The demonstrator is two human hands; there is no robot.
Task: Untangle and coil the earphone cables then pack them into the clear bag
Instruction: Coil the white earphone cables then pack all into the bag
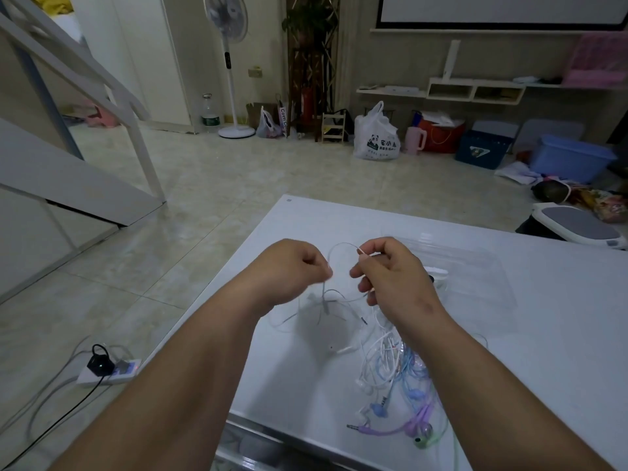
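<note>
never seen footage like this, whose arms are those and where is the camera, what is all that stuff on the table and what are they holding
There is no machine here. The single picture comes from a camera worn on a person's head, looking forward and down at their own bare arms. The left hand and the right hand each pinch a thin white earphone cable, which arches between them and hangs down to the white table. Below the right hand lies a tangle of earphones in white, blue, purple and green. Beyond that hand lies what looks like a clear plastic bag, probably where the earphones will go.
</note>
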